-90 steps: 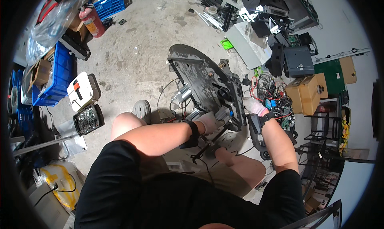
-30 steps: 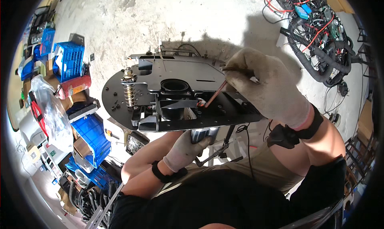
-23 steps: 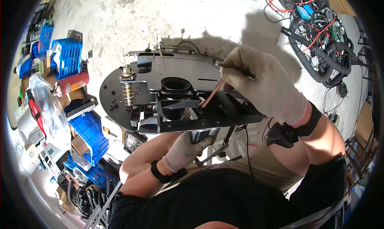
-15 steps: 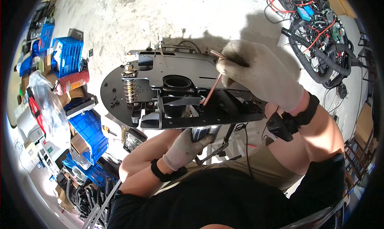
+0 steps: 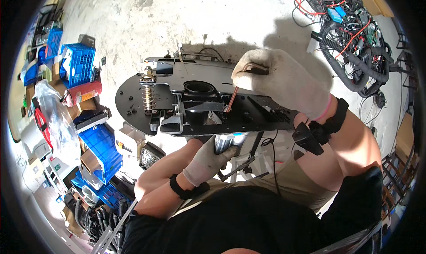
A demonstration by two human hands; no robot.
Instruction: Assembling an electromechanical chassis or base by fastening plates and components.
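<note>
A black metal assembly [image 5: 213, 130] with rounded plates stands in front of me. My right hand [image 5: 284, 79], in a pale work glove, is closed round the bent upper end of a copper-coloured hex key [image 5: 233, 98]. The key's long arm slants down into the open section of the assembly, where its tip meets dark parts; I cannot make out the fastener. Beneath the near edge, my gloved left hand [image 5: 206, 163] grips a shiny silver part [image 5: 225, 143], whose top is hidden by the plate. A coil spring on a bolt [image 5: 148, 96] rises at the assembly's left.
Blue plastic crates [image 5: 104, 147], a red cylinder [image 5: 84, 93] and clear plastic wrap [image 5: 57, 116] lie to the left. A heap of cables and corrugated hoses [image 5: 355, 41] covers the floor at far right. A black cable [image 5: 274, 165] hangs below the assembly.
My right hand has moved slightly left and down, and the hex key's upper end has turned from pointing left to pointing right. The assembly has shifted a little in view.
</note>
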